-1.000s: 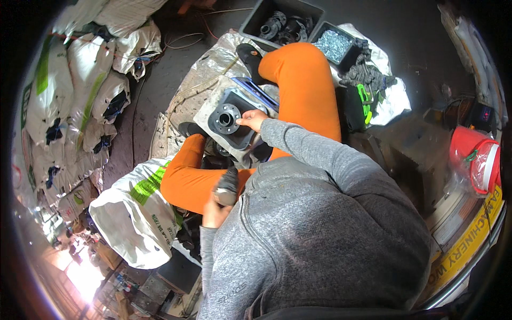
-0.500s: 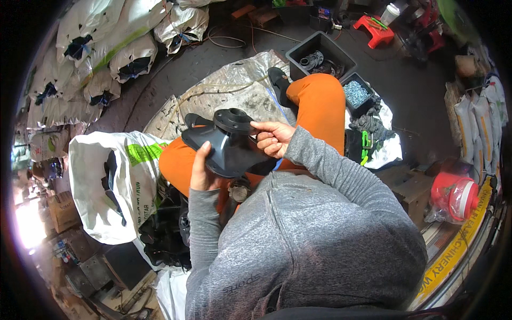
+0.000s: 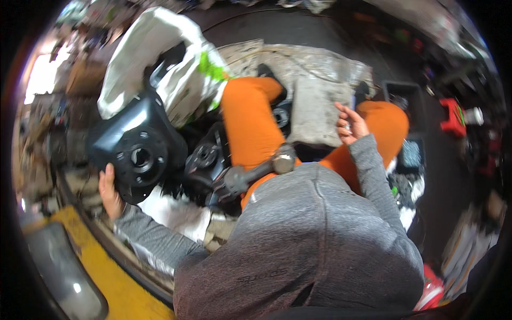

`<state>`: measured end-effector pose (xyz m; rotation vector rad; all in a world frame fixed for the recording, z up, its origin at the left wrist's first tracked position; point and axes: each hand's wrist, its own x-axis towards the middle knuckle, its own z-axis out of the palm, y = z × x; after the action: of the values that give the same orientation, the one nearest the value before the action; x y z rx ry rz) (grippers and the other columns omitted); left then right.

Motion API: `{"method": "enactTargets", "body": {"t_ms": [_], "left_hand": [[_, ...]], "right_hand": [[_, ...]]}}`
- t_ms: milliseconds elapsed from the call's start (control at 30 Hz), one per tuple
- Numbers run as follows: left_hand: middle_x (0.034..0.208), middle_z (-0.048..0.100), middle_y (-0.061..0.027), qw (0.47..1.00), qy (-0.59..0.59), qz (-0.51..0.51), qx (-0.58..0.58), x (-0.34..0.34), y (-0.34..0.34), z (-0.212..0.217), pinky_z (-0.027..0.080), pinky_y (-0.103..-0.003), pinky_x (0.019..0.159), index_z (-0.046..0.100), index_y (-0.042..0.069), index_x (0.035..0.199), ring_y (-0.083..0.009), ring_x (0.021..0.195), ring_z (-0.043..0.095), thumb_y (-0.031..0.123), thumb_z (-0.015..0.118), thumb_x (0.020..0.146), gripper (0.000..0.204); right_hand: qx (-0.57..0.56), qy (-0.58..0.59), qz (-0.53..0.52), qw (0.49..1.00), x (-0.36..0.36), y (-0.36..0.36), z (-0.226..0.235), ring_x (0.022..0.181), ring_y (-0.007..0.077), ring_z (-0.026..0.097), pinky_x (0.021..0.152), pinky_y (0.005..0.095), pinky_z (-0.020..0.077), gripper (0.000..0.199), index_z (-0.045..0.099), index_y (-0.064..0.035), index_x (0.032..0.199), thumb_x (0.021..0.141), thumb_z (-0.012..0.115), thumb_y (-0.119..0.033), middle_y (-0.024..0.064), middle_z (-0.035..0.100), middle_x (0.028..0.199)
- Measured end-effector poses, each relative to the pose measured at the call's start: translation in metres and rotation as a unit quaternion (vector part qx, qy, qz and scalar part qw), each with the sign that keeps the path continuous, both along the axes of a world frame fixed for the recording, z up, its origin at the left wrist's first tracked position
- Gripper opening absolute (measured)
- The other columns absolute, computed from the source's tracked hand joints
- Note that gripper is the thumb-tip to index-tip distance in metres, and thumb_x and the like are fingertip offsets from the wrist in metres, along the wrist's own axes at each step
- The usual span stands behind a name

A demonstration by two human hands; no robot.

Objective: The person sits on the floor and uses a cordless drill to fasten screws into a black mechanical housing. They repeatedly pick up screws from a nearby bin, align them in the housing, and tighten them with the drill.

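Note:
Out to the left, my left hand [image 3: 110, 193] grips the lower edge of a glossy black molded part [image 3: 121, 129] with a round flange and a central hole. This part is tilted beside the mouth of a white woven bag [image 3: 125, 56], which has more black pieces inside. Above my right thigh, my right hand [image 3: 349, 127] has curled fingers; a small silvery glint shows at them, too small to name. Across my left thigh lies a grey tool [image 3: 258, 172] with a round metal end. Similar black parts [image 3: 205, 154] lie between the bag and my leg.
A worn pale mat [image 3: 314, 106] lies between my legs. Right of my knee stand a dark crate [image 3: 404, 96] and a small bin of bluish-silver small pieces [image 3: 410, 153]. Farther right is a red stool [image 3: 452, 117]. A yellow edge [image 3: 120, 272] runs at the lower left.
The view has swung left. My left hand has carried the black flanged part from my lap to the left, by the bag. My right hand has let go of it and stays over my right thigh.

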<state>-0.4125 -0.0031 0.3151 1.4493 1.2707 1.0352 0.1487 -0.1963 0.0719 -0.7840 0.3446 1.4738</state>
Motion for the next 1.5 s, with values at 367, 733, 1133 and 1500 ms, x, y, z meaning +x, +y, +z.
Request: {"method": "enactTargets", "body": {"t_ms": [367, 733, 1133, 1500], "left_hand": [[0.1, 0.065, -0.0107, 0.89, -0.183, 0.336, -0.247, -0.077, -0.016, -0.265, 0.052, -0.04, 0.075, 0.061, 0.005, 0.106, -0.0245, 0.085, 0.063, 0.026, 0.059, 0.089, 0.027], [0.076, 0.064, -0.0096, 0.959, 0.155, 0.046, 0.232, 0.086, 0.145, -0.083, 0.046, -0.025, 0.06, 0.063, 0.0, 0.099, -0.0101, 0.068, 0.06, 0.015, 0.061, 0.088, 0.018], [0.134, 0.046, -0.0161, 0.67, 0.726, -0.115, 0.107, 0.196, 0.304, -0.187, 0.047, -0.046, 0.089, 0.065, 0.009, 0.106, -0.0348, 0.11, 0.056, 0.025, 0.047, 0.086, 0.031], [0.105, 0.058, -0.0222, 0.831, 0.203, -0.04, 0.516, 0.16, 0.192, -0.02, 0.051, -0.038, 0.073, 0.066, -0.006, 0.091, -0.0291, 0.085, 0.062, 0.014, 0.06, 0.087, 0.021]], "right_hand": [[0.066, 0.056, 0.062, 0.994, -0.006, 0.008, -0.036, 0.056, 0.0054, 0.039, 0.036, 0.018, 0.027, 0.043, 0.044, -0.0102, 0.129, 0.09, 0.058, -0.022, -0.0065, 0.044, 0.073], [-0.017, 0.022, -0.005, 1.0, -0.006, -0.009, -0.034, 0.049, 0.005, 0.034, 0.036, 0.0181, 0.0243, 0.037, 0.047, -0.0108, 0.125, 0.09, 0.056, -0.022, -0.0068, 0.041, 0.067], [0.002, -0.061, -0.201, 0.978, 0.012, -0.101, 0.03, 0.05, 0.0021, 0.032, 0.037, 0.0148, 0.0257, 0.035, 0.05, -0.004, 0.123, 0.095, 0.049, -0.024, -0.0074, 0.038, 0.067], [-0.212, -0.3, -0.409, 0.835, 0.139, -0.252, 0.016, 0.047, 0.0008, 0.032, 0.034, 0.0174, 0.022, 0.03, 0.064, -0.0051, 0.109, 0.088, 0.061, -0.027, -0.0077, 0.037, 0.059]]}}
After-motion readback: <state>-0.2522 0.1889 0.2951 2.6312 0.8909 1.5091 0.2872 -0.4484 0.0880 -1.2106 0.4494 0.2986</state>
